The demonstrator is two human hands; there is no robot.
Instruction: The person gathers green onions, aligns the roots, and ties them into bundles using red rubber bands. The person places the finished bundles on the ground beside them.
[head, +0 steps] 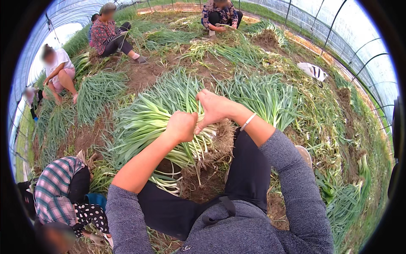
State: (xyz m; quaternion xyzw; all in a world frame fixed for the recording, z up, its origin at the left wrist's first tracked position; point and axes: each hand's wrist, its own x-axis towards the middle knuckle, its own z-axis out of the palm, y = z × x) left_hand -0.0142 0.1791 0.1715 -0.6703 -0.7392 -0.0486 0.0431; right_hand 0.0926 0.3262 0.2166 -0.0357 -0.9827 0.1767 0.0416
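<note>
In front of me lies a thick pile of leafy alliums, green garlic or spring onions, with white stems and a mass of soil-covered roots toward the right. My left hand is a fist over the stems, closed around allium stalks mostly hidden by the fingers. Beside it my right hand arches with thumb and fingers spread apart, the thumb close to the left fist. Thin green leaves show between the two hands; whether the right fingers grip any is unclear. A white band circles my right wrist.
Another allium pile lies just beyond, right of centre. Several people work around me; one in a plaid top crouches close at left. A white bag rests at far right. Curved hoops carry the plastic tunnel cover.
</note>
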